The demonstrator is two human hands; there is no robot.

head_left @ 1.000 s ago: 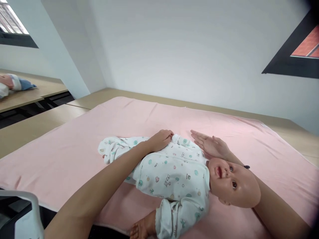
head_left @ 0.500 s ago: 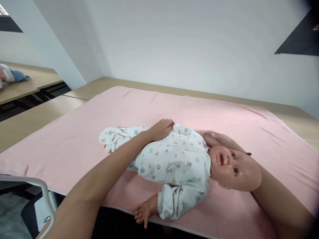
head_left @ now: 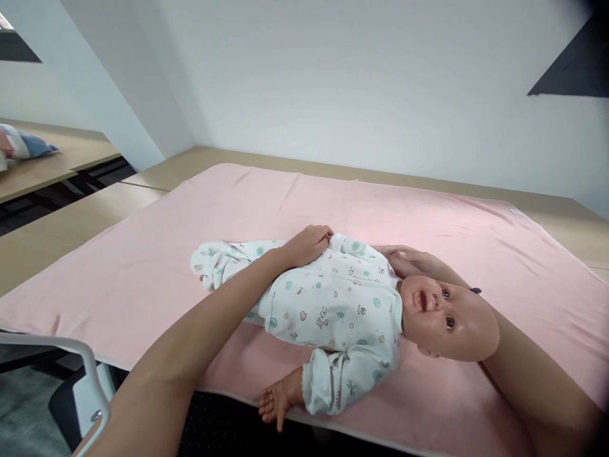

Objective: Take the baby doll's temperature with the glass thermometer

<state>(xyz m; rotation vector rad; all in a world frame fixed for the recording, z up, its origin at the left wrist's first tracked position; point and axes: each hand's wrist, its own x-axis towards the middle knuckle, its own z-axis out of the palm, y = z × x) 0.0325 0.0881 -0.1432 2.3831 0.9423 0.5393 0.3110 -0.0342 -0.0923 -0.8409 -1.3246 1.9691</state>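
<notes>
The doll point(head_left: 333, 314) lies on cloth point(head_left: 143, 254), head point(head_left: 459, 320) toward four o'clock. At eleven, the left hand point(head_left: 309, 245) grips beside its cuff point(head_left: 339, 242); at two, the right hand point(head_left: 413, 260), grip hidden, has slid behind the shoulder point(head_left: 383, 270), seemingly supporting it.

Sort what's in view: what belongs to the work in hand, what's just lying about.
Work in hand:
doll, face up
sleepsuit, on the doll
left hand, at far cuff
right hand, by far shoulder
pink cloth, beneath

Lying about:
chair, lower left
blue-and-white bundle, on another table
</notes>
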